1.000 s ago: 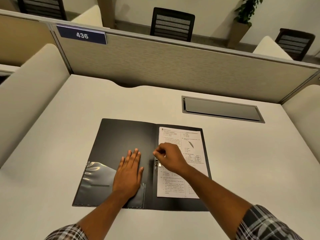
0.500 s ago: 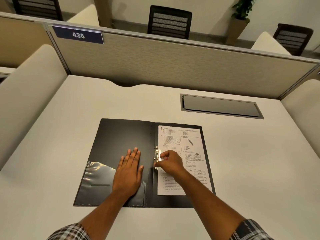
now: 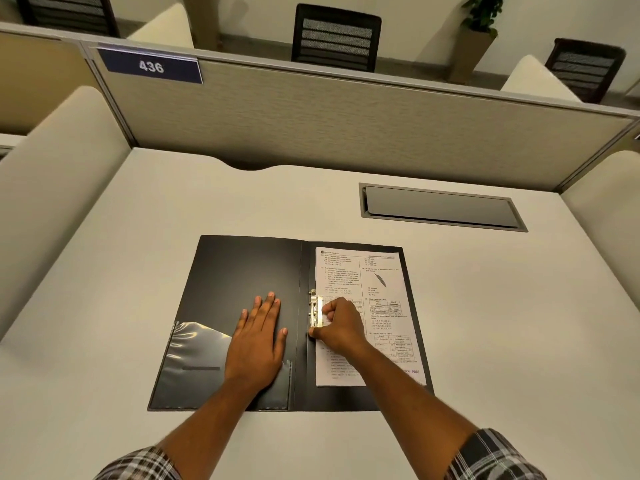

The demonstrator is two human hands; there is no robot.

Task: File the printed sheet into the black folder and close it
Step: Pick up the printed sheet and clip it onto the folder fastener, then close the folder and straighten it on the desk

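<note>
The black folder (image 3: 242,271) lies open and flat on the white desk. The printed sheet (image 3: 374,271) rests on its right half, its left edge under the metal clip (image 3: 316,308) beside the spine. My left hand (image 3: 258,341) lies flat, fingers together, on the left cover, partly over the clear inner pocket (image 3: 194,348). My right hand (image 3: 337,323) is curled into a loose fist on the sheet's left edge, fingertips pressing against the clip. The hand hides the clip's lower end.
A grey cable hatch (image 3: 440,207) is set into the desk at the back right. A fabric partition (image 3: 346,126) with a "436" sign (image 3: 151,66) closes the far side; cream side panels stand left and right. Chairs and a plant are beyond.
My right hand slid down along the clip from its upper end to its lower part. The sheet sits straighter against the spine. My left hand stayed in place.
</note>
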